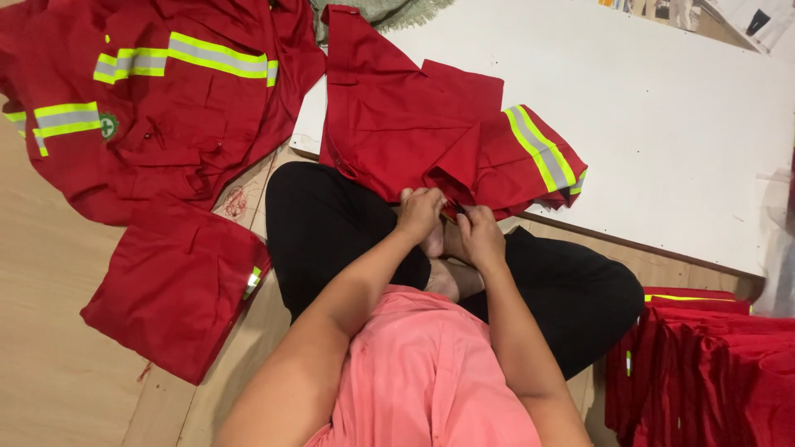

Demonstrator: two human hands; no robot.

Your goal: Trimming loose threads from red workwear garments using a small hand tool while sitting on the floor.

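A red work garment [431,136] with grey and yellow reflective stripes lies partly on a white tabletop [662,124], its near edge hanging toward the seated person's lap. Both hands pinch that edge side by side: the left hand [420,213] and the right hand [480,236] are each closed on the cloth. A folded red garment [174,285] lies on the floor to the left, an unfolded one [149,91] beyond it, and a stack of folded red garments [704,364] on the right.
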